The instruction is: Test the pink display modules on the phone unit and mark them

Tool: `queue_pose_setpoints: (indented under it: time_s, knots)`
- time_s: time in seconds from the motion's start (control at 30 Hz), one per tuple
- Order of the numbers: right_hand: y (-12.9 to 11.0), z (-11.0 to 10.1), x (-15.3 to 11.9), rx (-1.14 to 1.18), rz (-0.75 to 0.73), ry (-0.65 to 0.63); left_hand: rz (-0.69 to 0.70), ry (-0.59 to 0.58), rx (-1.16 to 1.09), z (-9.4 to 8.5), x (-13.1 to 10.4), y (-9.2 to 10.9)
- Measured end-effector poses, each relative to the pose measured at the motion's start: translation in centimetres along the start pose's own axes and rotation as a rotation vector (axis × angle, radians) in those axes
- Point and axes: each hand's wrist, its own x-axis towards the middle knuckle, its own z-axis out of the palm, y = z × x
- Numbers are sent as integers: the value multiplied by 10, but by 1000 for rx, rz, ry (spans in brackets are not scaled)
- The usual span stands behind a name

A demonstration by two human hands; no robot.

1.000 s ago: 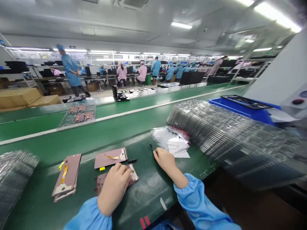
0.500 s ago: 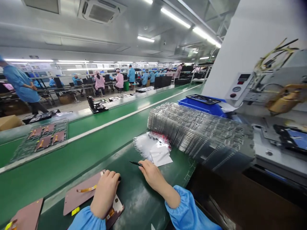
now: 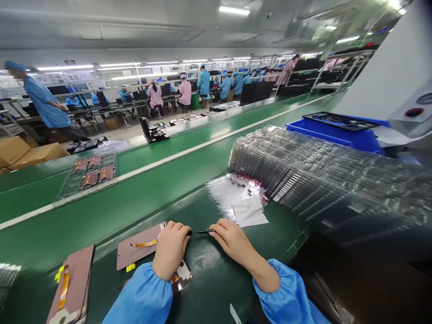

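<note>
Black tool point(image 3: 203, 231), left hand point(image 3: 170, 248) narrowly apart

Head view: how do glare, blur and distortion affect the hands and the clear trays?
In the head view, the left hand and right hand look fairly sharp; in the same view, the clear trays catch bright reflections and smear towards the right edge, where wide-angle stretching shows; also there, the ceiling light looks washed out.
</note>
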Motion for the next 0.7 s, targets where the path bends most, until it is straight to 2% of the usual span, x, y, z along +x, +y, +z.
queue_pose_setpoints:
  time_s: [0.17,0.4,0.5,0.6,0.7]
  knots:
    - [-3,2,-1,-60,-28,-17,48,-47,92,5,3,9]
    - [-10,7,-7,-138,-91,-20,99,-18,177,24,-1,25]
    - [-11,7,-10,-133,-105,-27,107,-22,180,26,-4,27]
    - [-11,6,-13,-121,-106,-46,85,-9,187,21,-15,32]
    - [-8,6,-16,-133,-42,-24,101,72,195,13,-38,43]
